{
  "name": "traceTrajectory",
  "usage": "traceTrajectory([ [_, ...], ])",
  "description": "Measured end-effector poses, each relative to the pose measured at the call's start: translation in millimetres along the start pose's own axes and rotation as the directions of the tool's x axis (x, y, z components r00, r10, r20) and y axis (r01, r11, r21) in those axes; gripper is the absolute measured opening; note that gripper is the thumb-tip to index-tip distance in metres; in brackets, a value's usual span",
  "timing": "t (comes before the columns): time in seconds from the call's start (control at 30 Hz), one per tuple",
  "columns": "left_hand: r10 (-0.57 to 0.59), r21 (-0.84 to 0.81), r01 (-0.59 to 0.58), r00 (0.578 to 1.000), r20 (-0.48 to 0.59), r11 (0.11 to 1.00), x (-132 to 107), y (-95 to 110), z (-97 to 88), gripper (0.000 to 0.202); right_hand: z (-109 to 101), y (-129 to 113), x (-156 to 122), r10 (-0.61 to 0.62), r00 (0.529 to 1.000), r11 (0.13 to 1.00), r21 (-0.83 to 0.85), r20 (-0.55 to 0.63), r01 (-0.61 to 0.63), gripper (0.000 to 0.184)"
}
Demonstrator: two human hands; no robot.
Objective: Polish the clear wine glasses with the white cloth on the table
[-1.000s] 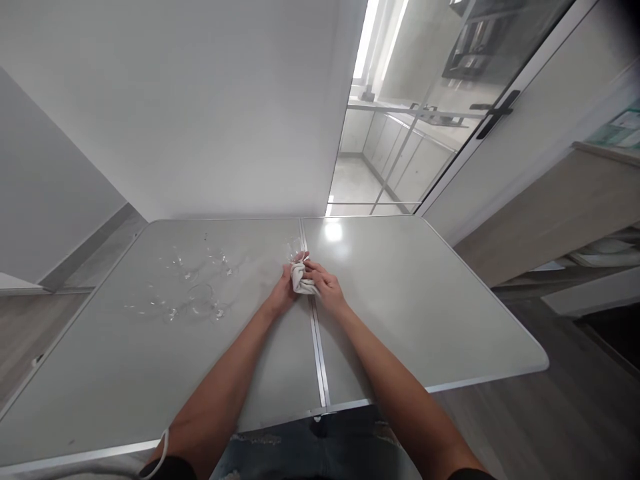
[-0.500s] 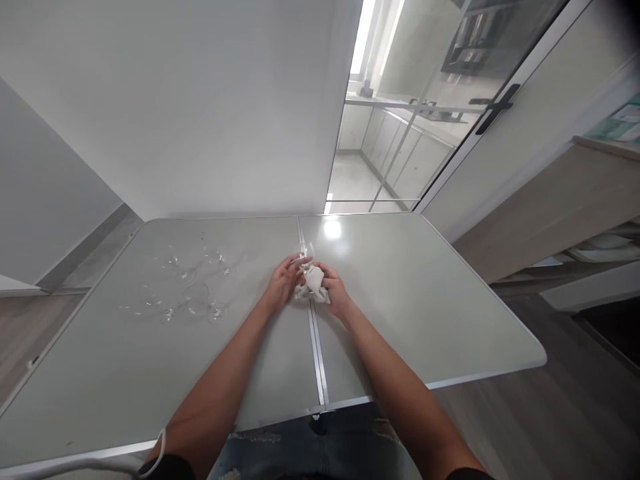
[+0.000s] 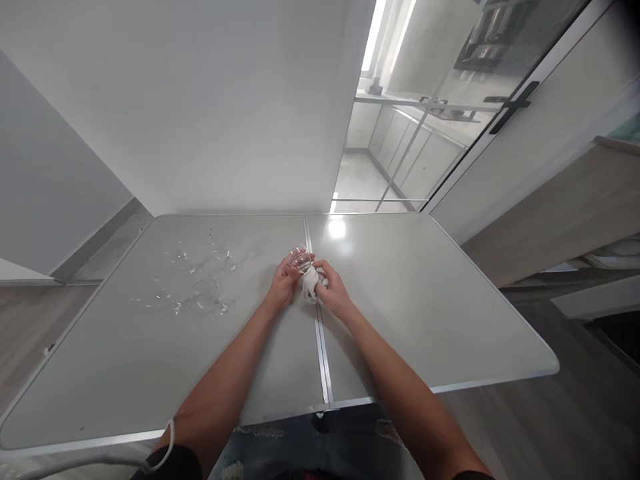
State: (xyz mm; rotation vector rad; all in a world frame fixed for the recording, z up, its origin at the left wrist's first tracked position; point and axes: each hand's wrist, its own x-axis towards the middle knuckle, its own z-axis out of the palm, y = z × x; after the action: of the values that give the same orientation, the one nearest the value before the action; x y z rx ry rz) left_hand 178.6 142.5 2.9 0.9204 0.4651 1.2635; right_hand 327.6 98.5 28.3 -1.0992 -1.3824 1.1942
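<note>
Over the middle seam of the grey table [image 3: 425, 300], my left hand [image 3: 283, 283] wraps its fingers round a clear wine glass [image 3: 299, 257]. The glass shows just above my fingertips, and its stem is hidden. My right hand [image 3: 334, 292] is closed on a bunched white cloth [image 3: 311, 281], which is pressed against the glass. Both hands touch each other around the glass and cloth.
Several clear wine glasses [image 3: 193, 287] stand on the left half of the table. A white wall rises behind the table. A glass door with a black handle [image 3: 515, 107] is at the back right. A wooden shelf unit [image 3: 575, 213] stands to the right.
My hands have stayed together at the table's seam. The glass and cloth have turned between them, and the cloth is bunched more tightly. The camera view has shifted a little.
</note>
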Motion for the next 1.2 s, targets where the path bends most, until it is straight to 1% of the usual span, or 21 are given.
traceTrajectory([
  [0.07, 0.001, 0.003, -0.001, 1.0, 0.015, 1.0, 0.0, 0.7, 0.6, 0.071, -1.3, 1.8, -1.2, -0.137, 0.989, 0.961, -0.251, -0.057, 0.118, 0.025],
  [0.13, -0.006, -0.002, 0.006, 1.0, 0.019, 1.0, -0.1, 1.7, 0.8, 0.072, -1.6, 3.2, -1.5, -0.181, 0.981, 0.928, -0.343, -0.075, 0.145, 0.026],
  [0.2, -0.027, -0.013, 0.028, 0.999, 0.025, 1.0, -0.5, 3.4, 0.5, 0.071, -1.5, 3.9, -0.6, -0.114, 0.992, 0.971, -0.215, -0.052, 0.101, 0.025],
  [0.27, -0.059, -0.03, 0.06, 0.997, 0.051, 0.998, -1.3, 5.7, 0.1, 0.069, -2.3, 3.8, 1.0, 0.026, 0.998, 0.997, 0.072, 0.053, -0.03, 0.02],
  [0.33, -0.101, -0.043, 0.105, 0.99, 0.094, 0.994, -2.5, 8.3, 0.1, 0.07, -4.6, 2.8, 2.5, 0.148, 0.957, 0.92, 0.321, 0.25, -0.226, 0.022],
  [0.4, -0.12, -0.046, 0.126, 0.986, 0.12, 0.991, -3.5, 10.3, 0.9, 0.072, -7.3, 1.1, 3.0, 0.184, 0.901, 0.845, 0.406, 0.393, -0.349, 0.028],
  [0.43, -0.12, -0.044, 0.126, 0.985, 0.121, 0.991, -3.7, 10.7, 1.4, 0.073, -8.2, 0.0, 2.9, 0.182, 0.898, 0.847, 0.4, 0.401, -0.351, 0.027],
  [0.5, -0.096, -0.041, 0.1, 0.991, 0.093, 0.994, -3.5, 10.2, 2.2, 0.072, -8.1, -2.0, 1.8, 0.147, 0.955, 0.928, 0.298, 0.259, -0.224, 0.023],
  [0.57, -0.064, -0.033, 0.066, 0.996, 0.054, 0.997, -2.5, 7.8, 2.3, 0.072, -5.7, -3.2, -0.2, 0.034, 0.998, 0.999, 0.018, 0.046, -0.035, 0.022],
  [0.6, -0.051, -0.025, 0.052, 0.998, 0.04, 0.998, -1.8, 6.1, 2.1, 0.071, -4.0, -3.3, -1.2, -0.048, 0.998, 0.986, -0.159, -0.039, 0.041, 0.02],
  [0.67, -0.043, -0.003, 0.043, 0.999, 0.033, 0.999, -0.5, 2.7, 1.2, 0.067, -0.5, -2.5, -2.9, -0.181, 0.977, 0.893, -0.435, -0.11, 0.116, 0.016],
  [0.73, -0.054, 0.005, 0.054, 0.998, 0.031, 0.999, 0.3, 0.2, 0.4, 0.065, 1.8, -1.4, -3.1, -0.207, 0.971, 0.858, -0.499, -0.12, 0.122, 0.015],
  [0.8, -0.057, -0.007, 0.057, 0.998, 0.011, 0.998, 0.4, -0.8, 0.0, 0.063, 2.3, -0.9, -1.7, -0.125, 0.986, 0.94, -0.33, -0.11, 0.082, 0.015],
  [0.87, -0.059, -0.014, 0.059, 0.998, 0.002, 0.998, 0.1, -0.1, 0.4, 0.062, 1.4, -0.8, 0.7, 0.038, 0.999, 0.999, 0.01, -0.017, -0.038, 0.02],
  [0.93, -0.059, -0.008, 0.06, 0.998, 0.017, 0.998, -0.3, 1.5, 1.2, 0.062, 0.1, -0.3, 2.7, 0.152, 0.977, 0.933, 0.305, 0.147, -0.191, 0.027],
  [0.97, -0.062, -0.003, 0.062, 0.998, 0.026, 0.998, -0.4, 2.3, 1.6, 0.062, -0.2, 0.3, 3.1, 0.17, 0.965, 0.896, 0.376, 0.201, -0.237, 0.029],
  [1.0, -0.062, 0.001, 0.062, 0.998, 0.031, 0.998, -0.5, 2.8, 1.9, 0.063, -0.1, 1.1, 3.0, 0.17, 0.963, 0.887, 0.393, 0.207, -0.241, 0.029],
  [1.03, -0.061, 0.004, 0.061, 0.998, 0.029, 0.998, -0.4, 2.9, 2.2, 0.064, 0.2, 2.2, 2.3, 0.154, 0.975, 0.912, 0.356, 0.159, -0.202, 0.027],
  [1.1, -0.056, 0.015, 0.056, 0.998, 0.017, 0.998, 0.2, 2.0, 2.1, 0.066, 1.5, 4.3, 0.1, 0.047, 0.999, 0.993, 0.108, -0.021, -0.045, 0.02],
  [1.13, -0.049, 0.023, 0.049, 0.999, 0.01, 0.999, 0.6, 1.0, 1.9, 0.067, 2.3, 5.1, -1.2, -0.04, 0.994, 0.997, -0.075, -0.097, 0.033, 0.017],
  [1.2, -0.031, 0.038, 0.031, 1.0, 0.0, 0.999, 1.4, -1.3, 1.0, 0.068, 3.5, 6.0, -2.9, -0.205, 0.966, 0.911, -0.392, -0.156, 0.131, 0.012],
])
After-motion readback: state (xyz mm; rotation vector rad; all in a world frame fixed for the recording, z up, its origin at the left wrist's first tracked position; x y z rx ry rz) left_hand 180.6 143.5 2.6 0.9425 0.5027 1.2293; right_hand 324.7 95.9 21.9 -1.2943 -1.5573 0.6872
